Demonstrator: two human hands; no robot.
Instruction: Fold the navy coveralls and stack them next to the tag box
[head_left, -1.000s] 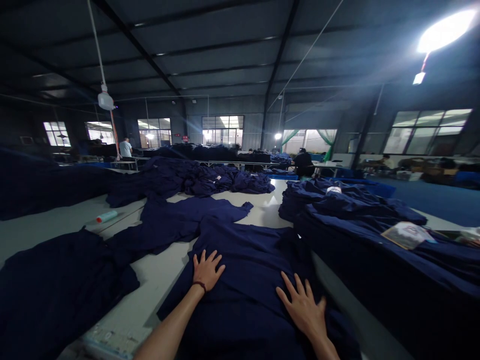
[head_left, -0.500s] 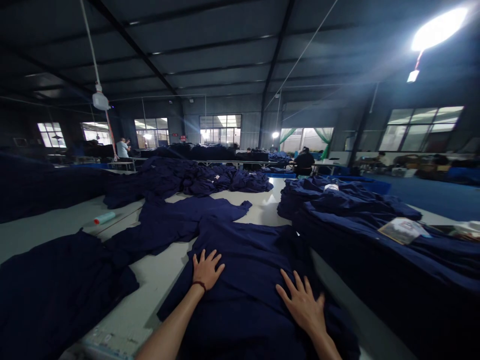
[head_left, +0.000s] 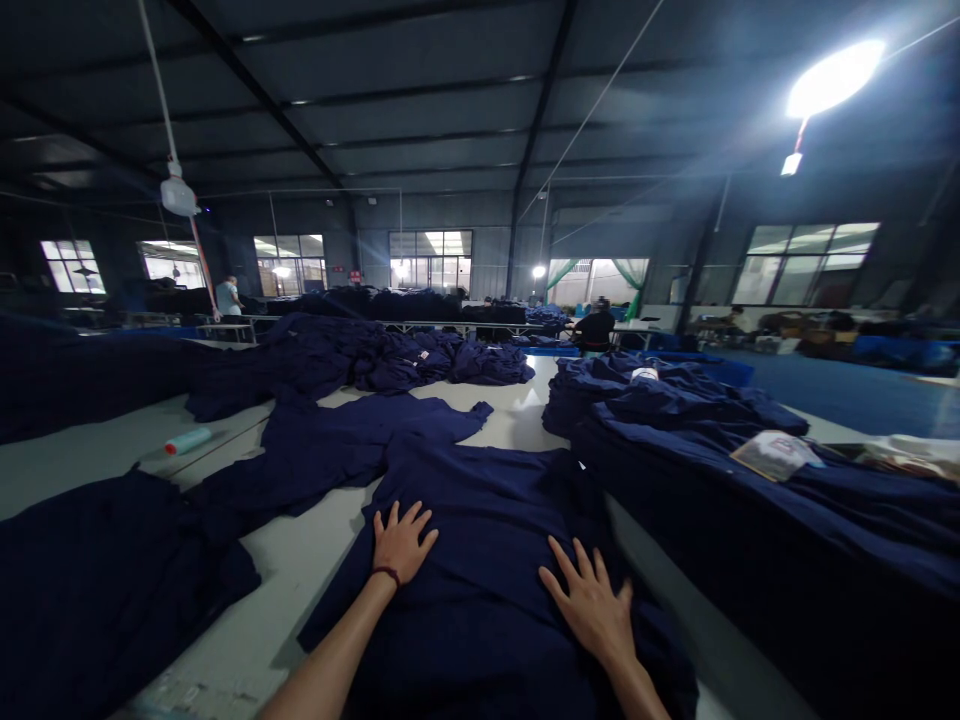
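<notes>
Garment on desk, apparently smoothing step; left hand, right hand splayed atop, grip released; next move likely needs even pressure.

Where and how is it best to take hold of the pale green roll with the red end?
Grip the roll around its middle, probably from above with the nearer left hand, closing across its two long sides. It lies on its side on the table, long and rounded, apart from the dark blue cloth, so both sides look reachable.
</notes>
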